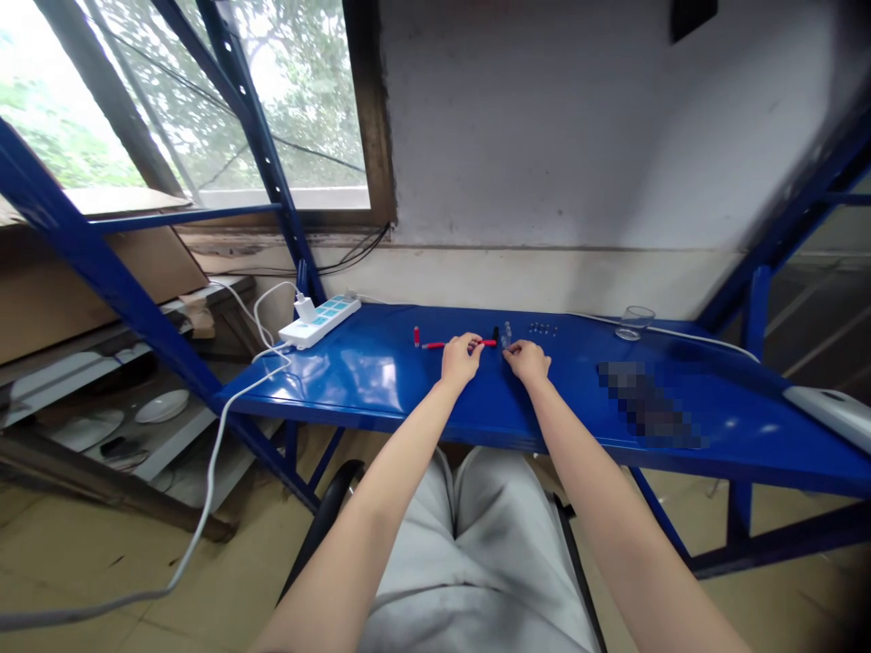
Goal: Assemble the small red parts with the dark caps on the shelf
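My left hand (463, 358) is closed in a pinch on a slim red pen (488, 342), which lies crosswise just above the blue table and sticks out on both sides of the fingers. To its left a short red cap (416, 336) stands alone. My right hand (528, 361) is closed, its fingertips touching the lower end of a cluster of small clear pieces (507, 334); what lies between those fingers is too small to make out. A small black piece (496, 333) sits between the pen's right end and the clear pieces. Several tiny shiny bits (543, 328) lie in rows beyond my right hand.
A white power strip (319, 322) with a plug and cable lies at the table's left end. Toward the right are a clear glass (634, 324), a blurred-out dark object (646, 404) and a white device (834, 413). Blue frame posts (755, 317) flank the blue table (360, 372).
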Available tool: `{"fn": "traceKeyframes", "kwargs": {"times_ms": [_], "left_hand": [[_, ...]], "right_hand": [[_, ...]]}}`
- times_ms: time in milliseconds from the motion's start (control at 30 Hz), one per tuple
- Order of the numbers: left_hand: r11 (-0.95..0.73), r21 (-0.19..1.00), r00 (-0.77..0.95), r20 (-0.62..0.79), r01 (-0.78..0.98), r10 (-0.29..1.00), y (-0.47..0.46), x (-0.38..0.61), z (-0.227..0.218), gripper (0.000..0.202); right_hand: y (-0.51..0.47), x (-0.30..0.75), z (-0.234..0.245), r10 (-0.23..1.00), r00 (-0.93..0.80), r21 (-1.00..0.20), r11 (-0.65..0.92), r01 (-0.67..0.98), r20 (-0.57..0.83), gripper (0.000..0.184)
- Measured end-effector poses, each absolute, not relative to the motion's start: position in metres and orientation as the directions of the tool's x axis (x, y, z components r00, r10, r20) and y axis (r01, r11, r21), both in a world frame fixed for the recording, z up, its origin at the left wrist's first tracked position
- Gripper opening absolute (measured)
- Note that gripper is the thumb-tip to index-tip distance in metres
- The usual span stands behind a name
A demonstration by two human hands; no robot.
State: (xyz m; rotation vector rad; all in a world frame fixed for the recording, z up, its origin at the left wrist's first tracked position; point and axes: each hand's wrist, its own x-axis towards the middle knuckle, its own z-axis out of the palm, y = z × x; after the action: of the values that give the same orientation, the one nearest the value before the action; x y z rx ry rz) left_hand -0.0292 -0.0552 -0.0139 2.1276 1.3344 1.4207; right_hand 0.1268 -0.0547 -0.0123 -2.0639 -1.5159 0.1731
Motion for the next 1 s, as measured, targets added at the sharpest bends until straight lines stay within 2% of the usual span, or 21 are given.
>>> {"fn": "traceKeyframes", "kwargs": {"times_ms": [67, 267, 533, 667, 833, 1000], "left_hand": [[-0.541, 0.635, 0.104, 0.592, 0.551, 0.800, -0.056, -0.029, -0.012, 0.013], [-0.538, 0.632, 0.096, 0.595, 0.557, 0.798, -0.058, -0.030, -0.011, 0.014], [-0.569, 0.604, 0.095, 0.635, 0.557, 0.767, -0.060, -0.033, -0.009, 0.021], [-0.620, 0.532, 0.180, 0.658, 0.576, 0.731, -0.066, -0.032, -0.005, 0.034], [-0.684, 0.444, 0.375, 0.600, 0.579, 0.706, -0.072, -0.030, -0.003, 0.041], [-0.667, 0.471, 0.347, 0.598, 0.577, 0.723, -0.071, -0.029, -0.004, 0.036]], "right_hand": [[-0.057, 0.125, -0.011, 0.917, 0.313, -0.480, -0.165, 0.862, 0.247, 0.013], [-0.070, 0.118, -0.008, 0.923, 0.061, -0.278, 0.052, 0.959, 0.381, 0.011], [-0.075, 0.119, -0.007, 0.911, -0.026, -0.210, 0.123, 0.970, 0.412, 0.011], [-0.076, 0.117, -0.005, 0.899, -0.028, -0.215, 0.135, 0.967, 0.438, 0.011], [-0.075, 0.118, -0.008, 0.868, 0.010, -0.265, 0.140, 0.954, 0.496, 0.014], [-0.074, 0.118, -0.010, 0.857, 0.011, -0.297, 0.166, 0.940, 0.515, 0.014]]}}
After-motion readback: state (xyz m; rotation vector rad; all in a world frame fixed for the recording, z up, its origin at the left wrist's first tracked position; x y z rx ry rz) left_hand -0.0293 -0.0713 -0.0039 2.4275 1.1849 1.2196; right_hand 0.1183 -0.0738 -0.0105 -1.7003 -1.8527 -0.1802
